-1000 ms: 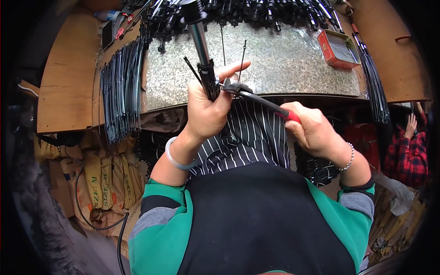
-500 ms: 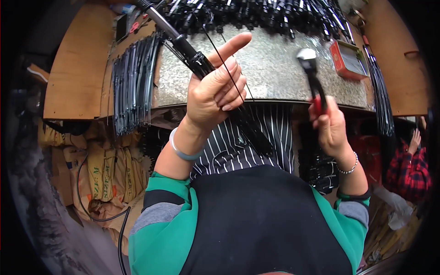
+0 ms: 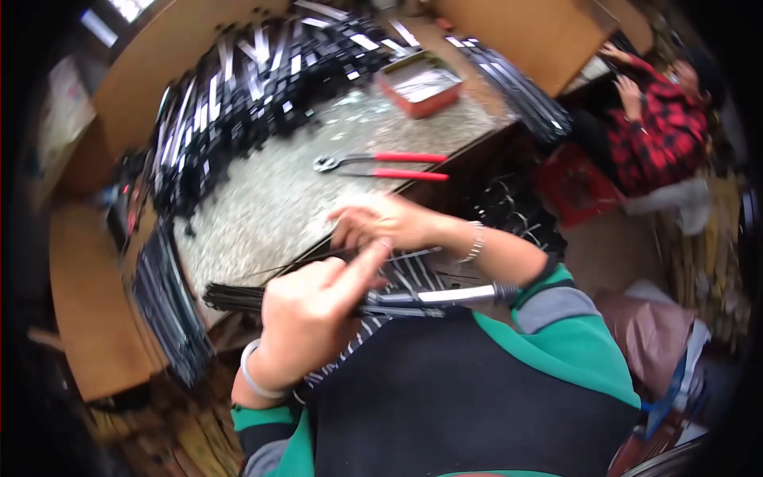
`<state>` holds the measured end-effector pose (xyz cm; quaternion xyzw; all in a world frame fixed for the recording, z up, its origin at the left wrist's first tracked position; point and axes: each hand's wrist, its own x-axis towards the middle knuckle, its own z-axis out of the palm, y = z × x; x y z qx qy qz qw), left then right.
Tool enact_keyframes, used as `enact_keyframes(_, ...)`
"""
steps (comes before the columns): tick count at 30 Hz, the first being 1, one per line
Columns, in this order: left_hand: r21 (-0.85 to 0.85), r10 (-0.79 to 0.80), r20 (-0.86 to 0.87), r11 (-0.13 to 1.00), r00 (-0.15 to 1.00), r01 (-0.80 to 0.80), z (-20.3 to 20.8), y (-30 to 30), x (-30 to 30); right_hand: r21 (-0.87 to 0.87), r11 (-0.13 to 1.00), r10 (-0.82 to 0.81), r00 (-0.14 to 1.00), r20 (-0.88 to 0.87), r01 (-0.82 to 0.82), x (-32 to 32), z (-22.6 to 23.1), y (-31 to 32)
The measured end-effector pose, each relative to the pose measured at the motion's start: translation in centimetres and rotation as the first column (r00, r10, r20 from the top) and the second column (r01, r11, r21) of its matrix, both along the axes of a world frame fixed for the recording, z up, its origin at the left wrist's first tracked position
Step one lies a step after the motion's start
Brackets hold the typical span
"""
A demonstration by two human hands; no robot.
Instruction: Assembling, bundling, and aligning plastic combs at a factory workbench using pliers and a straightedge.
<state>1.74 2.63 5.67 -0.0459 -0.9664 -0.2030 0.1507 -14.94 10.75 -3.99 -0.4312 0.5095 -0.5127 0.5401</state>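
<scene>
My left hand (image 3: 308, 310), a white bangle at its wrist, is wrapped round a black folding-umbrella frame (image 3: 235, 297) at the table's near edge. Bundled ribs stick out to the left of the fist, and the silver shaft (image 3: 457, 295) points right across my black apron front. Just beyond it is my right hand (image 3: 397, 221), fingers bent and blurred, close to the left thumb and a thin loose rib. Whether it grips anything cannot be made out. Pliers (image 3: 401, 165) with red handles lie on the speckled tabletop (image 3: 246, 215), apart from both hands.
Umbrella frames (image 3: 246, 103) are heaped along the far side. Loose ribs (image 3: 171, 306) hang over the edge at left, and another bundle (image 3: 517, 91) lies at right. A red open box (image 3: 421, 87) stands near the back. Someone in a checked shirt (image 3: 660, 143) sits at right.
The pliers have left my right hand and lie on the table. That hand has come over beside the left. The umbrella frame has swung, its shaft now pointing right. The whole view has turned.
</scene>
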Motion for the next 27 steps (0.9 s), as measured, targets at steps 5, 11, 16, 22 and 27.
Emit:
enact_keyframes(5,-0.259,-0.393,-0.012,0.889,0.919,0.377,-1.5,2.6,-2.9,-0.044,0.982,0.161,0.688,0.707,-0.184,2.8,0.2,-0.4)
enact_keyframes(11,0.635,0.116,-0.283,0.766,0.952,0.096,1.7,0.0,-4.4,-0.495,0.865,-0.414,0.676,-0.610,0.084,0.7,-0.6,2.6)
enact_keyframes(16,0.893,0.205,-0.348,0.368,0.915,0.258,2.0,-1.2,-5.5,-0.397,0.911,-0.261,0.904,-0.339,0.114,5.0,0.2,4.6)
enact_keyframes(22,0.778,0.557,-0.607,0.562,0.566,0.281,4.3,-6.3,-1.6,-0.373,0.896,-0.367,0.873,-0.321,0.240,2.7,-0.5,9.0)
enact_keyframes(27,0.885,0.508,-0.359,-0.081,0.783,0.458,4.9,-8.1,0.1,-0.381,0.912,-0.350,0.779,-0.521,0.155,2.1,-0.2,11.3)
